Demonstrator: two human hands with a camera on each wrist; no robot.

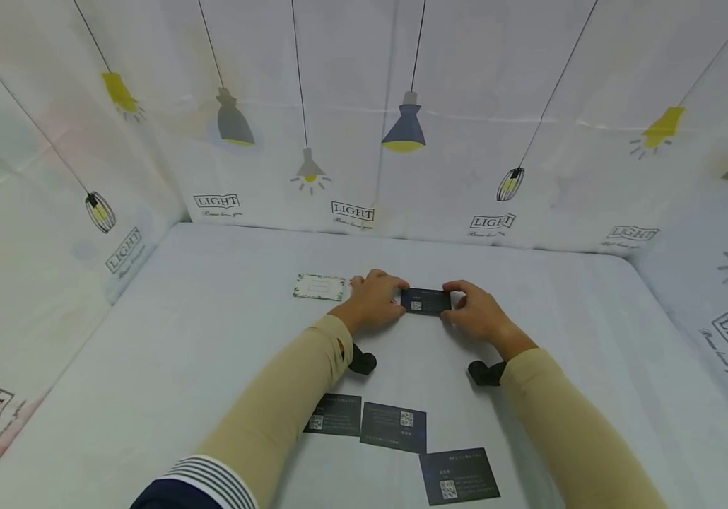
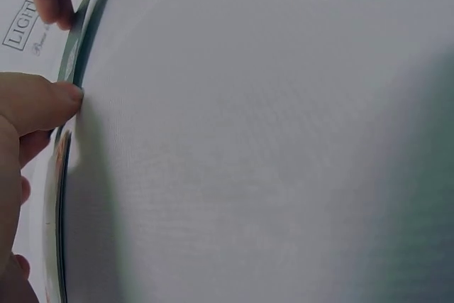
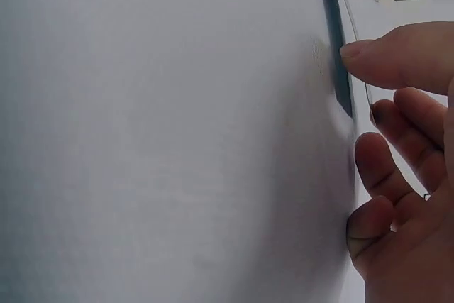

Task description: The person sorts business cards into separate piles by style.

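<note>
A dark business card [image 1: 426, 302] with a small QR code and faint pale print lies across between both hands, toward the far middle of the table. My left hand [image 1: 372, 300] holds its left end, thumb at the near edge and fingers at the far edge. At the right end, my right hand [image 1: 480, 311] holds the card between thumb [image 3: 369, 58] and forefinger. Both wrist views show the card almost edge-on. Just left of the left hand sits a white card [image 1: 318, 287] with a green leafy border.
Three more dark cards lie nearer the body: one [image 1: 338, 416] partly covered by the left sleeve, one [image 1: 396, 428] beside it, another [image 1: 459, 477] lower right. A white cloth [image 1: 167, 353] covers the table. Lamp-printed sheeting [image 1: 351, 85] rises behind and at both sides.
</note>
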